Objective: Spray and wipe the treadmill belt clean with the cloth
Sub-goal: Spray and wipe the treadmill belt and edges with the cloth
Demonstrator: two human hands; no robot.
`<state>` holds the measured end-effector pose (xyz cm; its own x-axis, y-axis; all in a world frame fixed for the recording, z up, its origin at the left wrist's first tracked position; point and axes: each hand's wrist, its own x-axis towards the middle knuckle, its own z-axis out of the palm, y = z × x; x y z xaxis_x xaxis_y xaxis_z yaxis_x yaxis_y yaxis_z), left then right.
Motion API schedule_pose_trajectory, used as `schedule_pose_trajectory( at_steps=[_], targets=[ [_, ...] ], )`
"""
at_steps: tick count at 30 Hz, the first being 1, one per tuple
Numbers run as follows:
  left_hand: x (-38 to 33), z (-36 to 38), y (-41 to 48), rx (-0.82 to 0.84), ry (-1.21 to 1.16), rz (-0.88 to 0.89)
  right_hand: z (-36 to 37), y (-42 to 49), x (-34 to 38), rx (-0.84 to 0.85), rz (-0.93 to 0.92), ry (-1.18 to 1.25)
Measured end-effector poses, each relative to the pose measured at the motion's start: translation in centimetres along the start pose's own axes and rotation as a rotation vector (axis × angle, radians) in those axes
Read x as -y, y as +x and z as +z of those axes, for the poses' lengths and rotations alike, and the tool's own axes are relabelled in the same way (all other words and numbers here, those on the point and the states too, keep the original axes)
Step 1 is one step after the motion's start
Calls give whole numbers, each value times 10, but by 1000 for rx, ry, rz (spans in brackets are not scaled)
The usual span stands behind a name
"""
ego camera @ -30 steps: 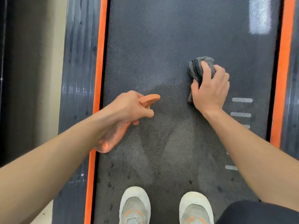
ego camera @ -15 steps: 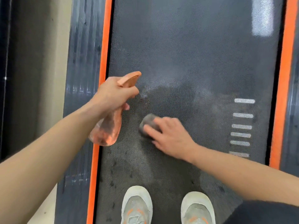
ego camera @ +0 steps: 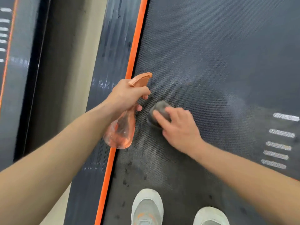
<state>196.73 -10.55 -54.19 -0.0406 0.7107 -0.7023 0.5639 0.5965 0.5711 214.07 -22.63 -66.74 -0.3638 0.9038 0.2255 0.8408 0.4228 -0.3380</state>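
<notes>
Translucent orange plastic spray bottle [ego camera: 121,129] gripped by left hand [ego camera: 125,95] above orange edge stripe [ego camera: 129,69]. Bunched grey cloth [ego camera: 158,113] pressed onto dark textured treadmill belt [ego camera: 219,46] by right hand [ego camera: 179,129], blurred, possibly mid-wipe. Two pale grey sneakers [ego camera: 146,207] planted on belt.

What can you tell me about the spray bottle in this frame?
The spray bottle is small, with a clear orange-tinted plastic body and an opaque orange trigger head. The left hand grips its neck, fingers wrapped round under the head. It hangs tilted in the air, nozzle pointing up and to the right toward the belt, rounded base lowest, over the orange strip at the belt's left edge. Only the hand touches it. How much liquid it holds is unclear.
</notes>
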Motion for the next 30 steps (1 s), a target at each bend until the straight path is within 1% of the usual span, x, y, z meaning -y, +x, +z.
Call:
schedule_pose_trajectory(
  at_steps=[1,3,5,6,7,8,9,11,12,13,14,15,16,17,18,20,21,22,23,24,26,27,28,29,30],
  targets=[
    [2,-2,1,-4,-4,-2,2,-24,21,80,-158,26],
    [7,-5,2,-13,-26,-4,1,-55,37,213,-380,60],
    [8,-5,1,-18,-28,-8,-3,-50,23,248,-484,87],
    [9,-3,1,-13,-28,-10,-5,-38,10,238,-466,84],
    [8,-1,0,-1,-31,-4,-8,-20,-6,199,-386,67],
    [7,2,-1,20,-29,4,-13,1,-27,141,-247,32],
    [6,5,-2,44,-23,12,-20,24,-51,77,-68,-17],
    [4,11,-2,79,0,19,-35,60,-94,4,296,-125],
    [2,13,-1,80,3,17,-39,71,-105,-11,427,-163],
    [-1,14,0,84,0,20,-38,76,-106,-26,502,-190],
    [-4,15,1,88,-2,24,-34,74,-97,-42,504,-200],
    [-7,16,3,90,-9,31,-27,65,-80,-58,448,-180],
    [-11,16,4,85,-15,42,-19,49,-57,-59,335,-120],
    [-15,16,6,74,-20,51,-11,27,-30,-40,174,-45],
    [-19,15,7,66,-22,52,-6,0,-2,34,-9,13],
    [-25,11,9,70,-28,63,-10,-49,34,207,-371,52],
    [-26,9,12,68,-25,73,-13,-62,39,261,-486,60],
    [-26,7,13,61,-17,81,-15,-67,33,275,-520,75],
    [-25,4,15,60,-23,89,-17,-62,20,238,-474,89],
    [-23,1,16,60,-37,89,-17,-50,3,161,-364,90],
    [-17,-2,18,55,-68,59,-20,-14,-46,-4,-38,-8],
    [-14,-3,19,48,-74,43,-25,9,-71,-45,126,-75],
    [-11,-4,19,36,-78,27,-29,34,-91,-59,262,-124],
    [-7,-5,20,21,-85,10,-30,58,-103,-57,354,-161],
    [-4,-7,20,13,-98,1,-29,80,-107,-45,401,-185]
  ],
)
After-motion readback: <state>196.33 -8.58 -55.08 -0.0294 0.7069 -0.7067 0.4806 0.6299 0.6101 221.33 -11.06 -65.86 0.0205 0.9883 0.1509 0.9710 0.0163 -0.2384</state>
